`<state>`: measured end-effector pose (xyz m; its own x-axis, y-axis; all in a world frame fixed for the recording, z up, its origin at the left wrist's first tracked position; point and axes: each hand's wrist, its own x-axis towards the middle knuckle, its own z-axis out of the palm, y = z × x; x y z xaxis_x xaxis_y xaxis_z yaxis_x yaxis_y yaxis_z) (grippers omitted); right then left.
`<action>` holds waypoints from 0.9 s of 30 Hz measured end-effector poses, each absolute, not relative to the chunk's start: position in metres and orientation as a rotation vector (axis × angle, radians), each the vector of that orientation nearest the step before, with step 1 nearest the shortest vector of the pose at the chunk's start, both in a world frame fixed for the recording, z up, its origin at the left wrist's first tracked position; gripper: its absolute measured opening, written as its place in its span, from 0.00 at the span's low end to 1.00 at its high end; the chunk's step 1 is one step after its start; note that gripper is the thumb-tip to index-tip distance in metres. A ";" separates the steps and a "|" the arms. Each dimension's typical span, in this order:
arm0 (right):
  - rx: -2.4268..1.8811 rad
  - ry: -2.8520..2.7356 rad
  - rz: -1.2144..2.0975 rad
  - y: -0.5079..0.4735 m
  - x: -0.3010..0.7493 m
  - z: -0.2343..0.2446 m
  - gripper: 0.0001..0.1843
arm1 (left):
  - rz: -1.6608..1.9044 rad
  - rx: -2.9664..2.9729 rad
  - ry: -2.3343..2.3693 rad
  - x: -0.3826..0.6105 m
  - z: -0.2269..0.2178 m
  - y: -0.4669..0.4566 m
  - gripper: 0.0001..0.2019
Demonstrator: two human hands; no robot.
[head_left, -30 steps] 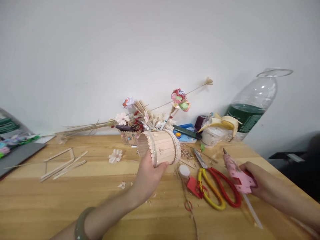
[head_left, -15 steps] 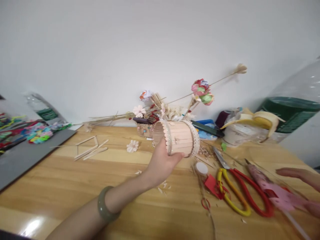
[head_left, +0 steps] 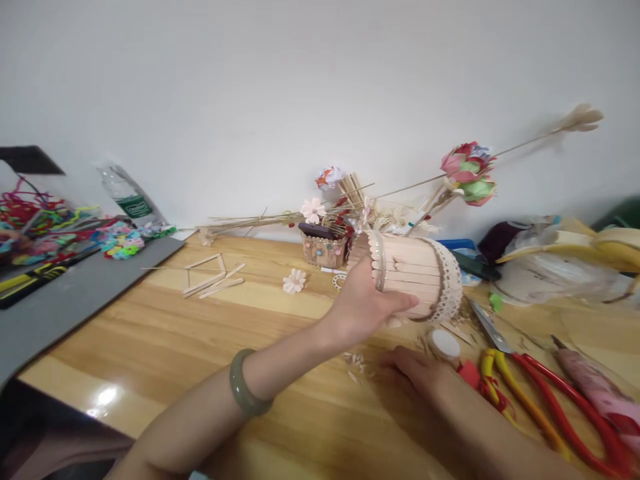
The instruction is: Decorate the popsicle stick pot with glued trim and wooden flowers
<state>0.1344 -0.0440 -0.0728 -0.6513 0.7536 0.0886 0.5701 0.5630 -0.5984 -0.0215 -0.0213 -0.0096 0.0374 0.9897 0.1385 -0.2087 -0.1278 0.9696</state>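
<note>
My left hand grips a round pot made of craft sticks, tilted on its side above the table. Its thumb lies along the stick wall and its fingers go into the scalloped mouth, partly hidden. Lace trim circles the pot's right end. Below the pot, my right hand is low at the tabletop with its fingers stretched to the left, beside small pale shavings; its fingertips are slightly blurred, and nothing shows in them. Close to its right are a white round lid and scissors with red and yellow handles.
A small decorated stick basket stands near the wall among dried stems and paper flowers. A pale flower and loose craft sticks lie left. A grey board covers the left side. Banana peel lies at right.
My right hand has come in from the right edge to the tabletop under the pot, leaving the pink-wrapped tool. My left hand still holds the pot. The view has turned slightly.
</note>
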 end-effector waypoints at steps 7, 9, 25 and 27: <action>-0.957 -2.674 0.775 -0.036 0.116 -0.072 0.13 | 1.346 1.243 0.910 -0.028 -0.009 -0.016 0.18; -0.954 -2.667 0.753 -0.036 0.113 -0.068 0.12 | 1.349 1.256 0.896 -0.028 -0.009 -0.016 0.17; -1.021 -2.562 0.484 -0.046 0.127 -0.059 0.15 | 1.400 1.348 0.946 -0.032 -0.012 -0.011 0.17; -1.040 -2.510 0.473 -0.045 0.128 -0.061 0.14 | 1.400 1.353 0.929 -0.032 -0.013 -0.010 0.17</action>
